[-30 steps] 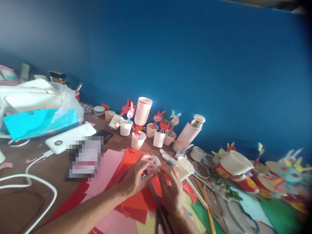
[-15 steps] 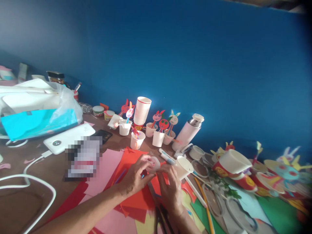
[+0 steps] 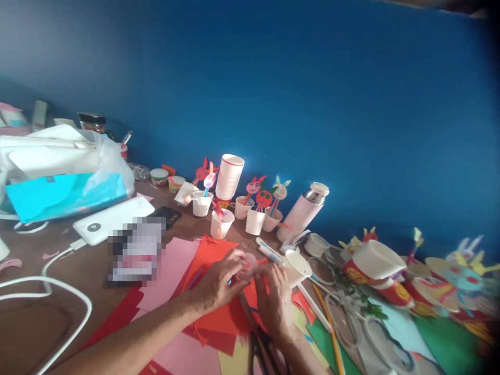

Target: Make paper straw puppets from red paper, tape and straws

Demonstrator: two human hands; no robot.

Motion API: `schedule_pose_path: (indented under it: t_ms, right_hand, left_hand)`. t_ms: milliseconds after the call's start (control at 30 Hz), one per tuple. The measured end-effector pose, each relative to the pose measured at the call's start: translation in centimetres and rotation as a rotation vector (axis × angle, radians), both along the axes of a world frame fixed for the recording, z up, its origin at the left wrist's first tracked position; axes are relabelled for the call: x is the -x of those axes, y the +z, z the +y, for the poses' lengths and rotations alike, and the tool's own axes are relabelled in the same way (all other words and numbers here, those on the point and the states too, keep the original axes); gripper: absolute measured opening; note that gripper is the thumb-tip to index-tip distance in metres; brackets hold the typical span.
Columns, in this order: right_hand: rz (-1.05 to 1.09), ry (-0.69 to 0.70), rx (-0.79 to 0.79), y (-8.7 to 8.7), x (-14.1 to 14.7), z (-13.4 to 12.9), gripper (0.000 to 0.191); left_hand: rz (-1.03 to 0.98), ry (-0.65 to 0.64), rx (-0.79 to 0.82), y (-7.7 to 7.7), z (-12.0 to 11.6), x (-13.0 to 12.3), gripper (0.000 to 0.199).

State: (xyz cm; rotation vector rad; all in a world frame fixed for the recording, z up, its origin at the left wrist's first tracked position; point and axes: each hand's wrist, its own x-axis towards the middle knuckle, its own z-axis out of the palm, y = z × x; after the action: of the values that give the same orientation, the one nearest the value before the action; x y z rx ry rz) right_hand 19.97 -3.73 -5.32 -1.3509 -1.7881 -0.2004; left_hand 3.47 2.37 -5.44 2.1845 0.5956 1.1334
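A small round pink paper disc (image 3: 247,265) is pinched between the thumb and fingers of my left hand (image 3: 224,278). It has faint marks on it and is partly covered by the fingers. My right hand (image 3: 274,294) is closed at the disc's right edge, its fingertips bent against it. Under both hands lie red paper sheets (image 3: 219,323). Black-handled scissors (image 3: 258,349) rest below my right wrist. Just right of my right hand stands a white paper cup (image 3: 296,268).
Cups with paper animal heads (image 3: 255,221) stand by a cup stack (image 3: 230,177) and a pink thermos (image 3: 302,211). To the left are a power bank (image 3: 113,221), a cable and a phone (image 3: 138,252). More decorated cups (image 3: 377,263), a pencil (image 3: 330,328) and green paper (image 3: 449,333) are at right.
My right hand's fingers have straightened and shifted slightly at the disc's edge. The left hand keeps its hold on the disc. The whole view has shifted slightly.
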Motion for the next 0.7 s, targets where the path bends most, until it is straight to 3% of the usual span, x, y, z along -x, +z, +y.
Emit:
schedule_pose_path:
  t_ms: [233,433,700]
  right_hand:
    - [-0.178,0.044,-0.143,0.7,0.4,-0.5,0.011]
    - [0.104,0.042,-0.107,0.3,0.6,-0.6,0.011]
    - [0.31,0.031,0.011,-0.4,0.2,-0.5,0.012]
  left_hand:
    - [-0.096,0.031,0.055,-1.0,0.0,-0.7,0.009]
    - [-0.107,0.121,0.142,-1.7,0.9,-0.8,0.013]
    - [-0.175,0.057,0.22,-1.6,0.9,-0.7,0.018]
